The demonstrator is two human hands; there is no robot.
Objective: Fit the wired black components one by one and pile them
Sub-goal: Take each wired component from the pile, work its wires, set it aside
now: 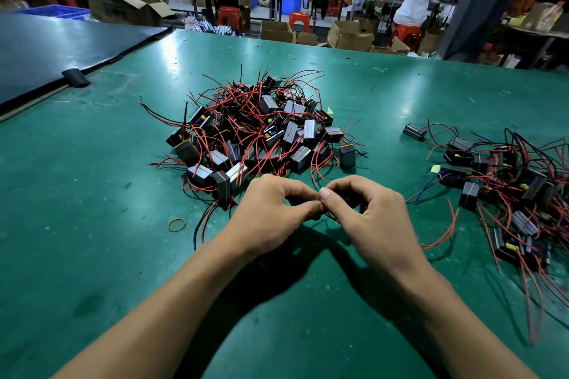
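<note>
Black boxy components [300,153], yellow-banded, trail red wires [314,163].

Two hands, the left hand [271,215] and the right hand [369,212], pinch one held component [352,202], mostly hidden; there are two heaps of wired black components, the central heap [261,129] and the right heap [517,181], each too tangled to count, one stray component [414,131], one yellow rubber band [176,224] and two yellow scraps [329,110] [435,168].
</note>
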